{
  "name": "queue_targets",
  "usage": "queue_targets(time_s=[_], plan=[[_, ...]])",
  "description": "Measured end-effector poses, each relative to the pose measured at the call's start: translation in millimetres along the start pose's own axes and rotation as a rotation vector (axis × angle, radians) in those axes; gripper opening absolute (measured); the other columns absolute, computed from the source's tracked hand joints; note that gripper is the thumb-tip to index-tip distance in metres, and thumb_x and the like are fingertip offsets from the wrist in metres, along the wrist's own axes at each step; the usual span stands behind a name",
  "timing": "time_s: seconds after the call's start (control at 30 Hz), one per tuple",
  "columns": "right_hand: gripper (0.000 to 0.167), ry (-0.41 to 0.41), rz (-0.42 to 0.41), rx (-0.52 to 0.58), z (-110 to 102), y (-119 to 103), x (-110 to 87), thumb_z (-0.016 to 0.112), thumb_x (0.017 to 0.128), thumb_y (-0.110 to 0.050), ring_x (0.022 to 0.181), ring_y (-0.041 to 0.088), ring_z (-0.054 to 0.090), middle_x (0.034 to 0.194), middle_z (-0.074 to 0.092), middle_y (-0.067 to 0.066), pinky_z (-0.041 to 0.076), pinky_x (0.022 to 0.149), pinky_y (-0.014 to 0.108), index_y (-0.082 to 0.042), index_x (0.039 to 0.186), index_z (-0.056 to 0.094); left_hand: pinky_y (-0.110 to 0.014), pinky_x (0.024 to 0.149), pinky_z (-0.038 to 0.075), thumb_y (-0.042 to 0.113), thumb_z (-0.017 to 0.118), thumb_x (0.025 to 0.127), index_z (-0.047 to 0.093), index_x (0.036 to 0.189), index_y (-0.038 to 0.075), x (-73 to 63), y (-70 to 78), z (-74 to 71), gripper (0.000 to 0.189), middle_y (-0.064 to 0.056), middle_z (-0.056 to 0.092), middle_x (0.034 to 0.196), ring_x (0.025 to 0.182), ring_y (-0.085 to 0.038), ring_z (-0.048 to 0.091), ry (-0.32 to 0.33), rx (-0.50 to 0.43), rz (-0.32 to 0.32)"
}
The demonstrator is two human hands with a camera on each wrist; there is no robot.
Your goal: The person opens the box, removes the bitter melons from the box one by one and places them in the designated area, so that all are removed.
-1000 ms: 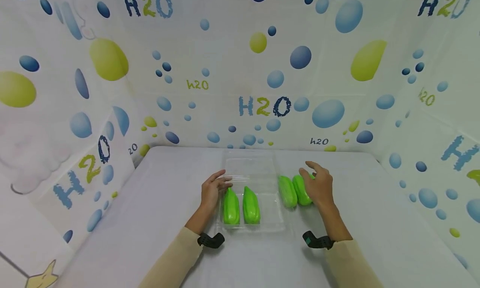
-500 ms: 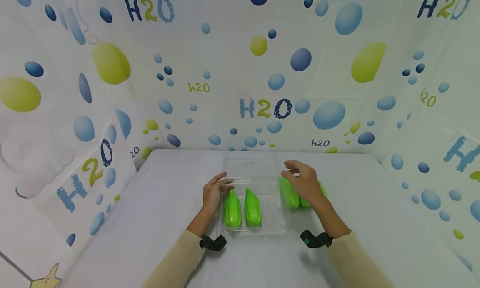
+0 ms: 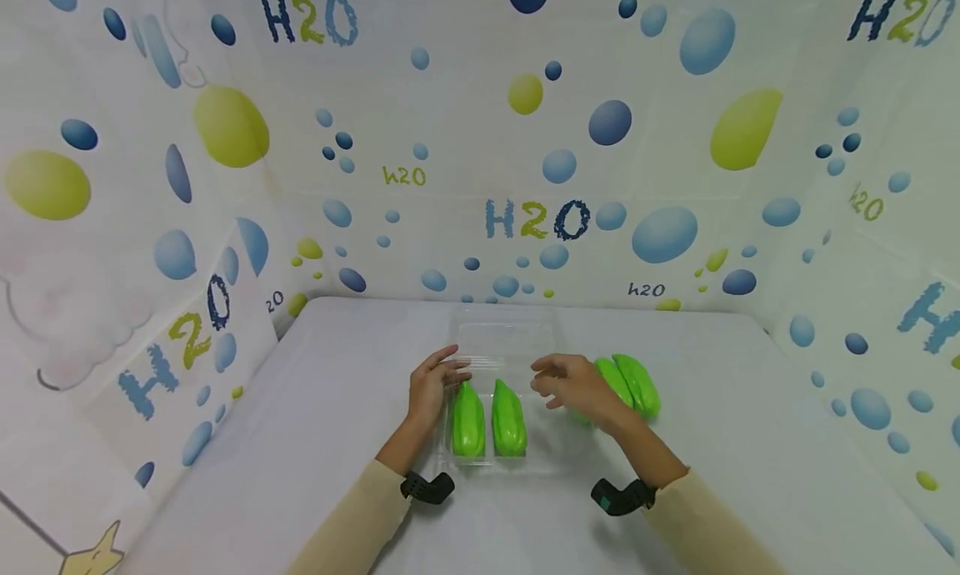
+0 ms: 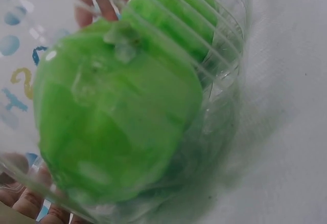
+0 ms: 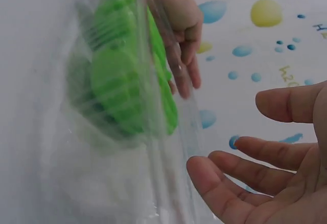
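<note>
A clear plastic clamshell box stands open, its lid folded back behind it. Inside lie two glossy green vegetable shapes, a left one and a right one, side by side with pointed tips facing away. My left hand rests at the box's left edge, its relaxed fingers reaching over the side near the left green piece. Over the right part of the box hovers my right hand, fingers spread and apart; in the right wrist view this hand has nothing between fingers and thumb.
Right of the box more green pieces lie side by side on the white table, one mostly hidden beneath my right hand. A backdrop printed with blue and yellow dots encloses the table. Each wrist wears a black band.
My right hand has moved left, from above the loose green pieces to over the box's right side, uncovering pieces on the right. My left hand has stayed at the box.
</note>
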State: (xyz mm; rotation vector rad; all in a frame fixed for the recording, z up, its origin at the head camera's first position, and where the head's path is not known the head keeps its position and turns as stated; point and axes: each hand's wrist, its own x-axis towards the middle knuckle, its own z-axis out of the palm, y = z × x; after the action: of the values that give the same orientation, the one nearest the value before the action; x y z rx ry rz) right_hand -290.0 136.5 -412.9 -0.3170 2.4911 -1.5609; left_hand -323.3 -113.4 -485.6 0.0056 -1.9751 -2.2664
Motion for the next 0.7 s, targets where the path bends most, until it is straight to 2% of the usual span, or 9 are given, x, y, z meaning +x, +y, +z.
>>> queue_targets(time_s=[0.13, 0.27, 0.4, 0.57, 0.63, 0.7], plan=[[0.04, -0.031, 0.02, 0.024, 15.0, 1.5, -0.9, 0.066, 0.094, -0.018, 0.1, 0.035, 0.068, 0.11, 0.07, 0.01, 0.06, 0.077, 0.039, 0.003, 0.128, 0.062, -0.038, 0.089, 0.056, 0.006, 0.044, 0.104, 0.054, 0.142, -0.003, 0.0, 1.4, 1.5, 0.041, -0.025, 0.069, 0.121, 0.1, -0.037, 0.072, 0.012, 0.003, 0.002], [0.045, -0.04, 0.046, -0.009, 29.4, 5.4, -4.9, 0.068, 0.094, -0.018, 0.088, 0.026, 0.07, 0.116, 0.068, 0.013, 0.059, 0.076, 0.041, 0.002, 0.133, 0.06, -0.036, 0.087, 0.056, 0.004, 0.044, 0.103, 0.055, 0.141, -0.003, -0.5, 0.1, 2.3, 0.04, -0.026, 0.069, 0.121, 0.097, -0.034, 0.073, 0.002, -0.012, -0.01], [0.051, -0.013, 0.056, -0.054, 40.8, 6.4, -7.5, 0.069, 0.094, -0.02, 0.08, 0.021, 0.07, 0.123, 0.065, 0.017, 0.059, 0.074, 0.041, 0.001, 0.138, 0.056, -0.043, 0.09, 0.056, -0.002, 0.043, 0.101, 0.057, 0.139, -0.005, -5.0, 7.0, 2.7, 0.04, -0.03, 0.067, 0.121, 0.101, -0.042, 0.071, -0.014, -0.031, -0.012], [0.056, 0.042, 0.073, -0.116, 50.1, 3.3, -4.8, 0.071, 0.092, -0.023, 0.079, 0.019, 0.069, 0.127, 0.064, 0.02, 0.058, 0.07, 0.037, 0.001, 0.14, 0.054, -0.053, 0.096, 0.052, -0.006, 0.042, 0.098, 0.057, 0.136, -0.008, -13.6, 24.8, 3.1, 0.041, -0.035, 0.064, 0.122, 0.106, -0.051, 0.066, -0.016, -0.004, 0.004], [0.058, 0.051, 0.077, -0.149, 52.8, 2.5, -3.1, 0.072, 0.092, -0.025, 0.079, 0.021, 0.069, 0.128, 0.064, 0.021, 0.058, 0.07, 0.037, 0.002, 0.139, 0.054, -0.053, 0.097, 0.052, -0.006, 0.041, 0.098, 0.057, 0.137, -0.008, -13.1, 24.9, 2.5, 0.042, -0.035, 0.064, 0.122, 0.106, -0.051, 0.066, -0.018, 0.004, 0.006], [0.057, 0.057, 0.083, -0.196, 54.9, 2.9, -1.1, 0.072, 0.091, -0.027, 0.087, 0.024, 0.069, 0.126, 0.065, 0.02, 0.058, 0.074, 0.04, 0.002, 0.138, 0.055, -0.053, 0.096, 0.052, -0.005, 0.041, 0.098, 0.057, 0.137, -0.007, -9.5, 19.0, 2.0, 0.042, -0.035, 0.065, 0.122, 0.106, -0.05, 0.066, -0.016, -0.007, 0.001]])
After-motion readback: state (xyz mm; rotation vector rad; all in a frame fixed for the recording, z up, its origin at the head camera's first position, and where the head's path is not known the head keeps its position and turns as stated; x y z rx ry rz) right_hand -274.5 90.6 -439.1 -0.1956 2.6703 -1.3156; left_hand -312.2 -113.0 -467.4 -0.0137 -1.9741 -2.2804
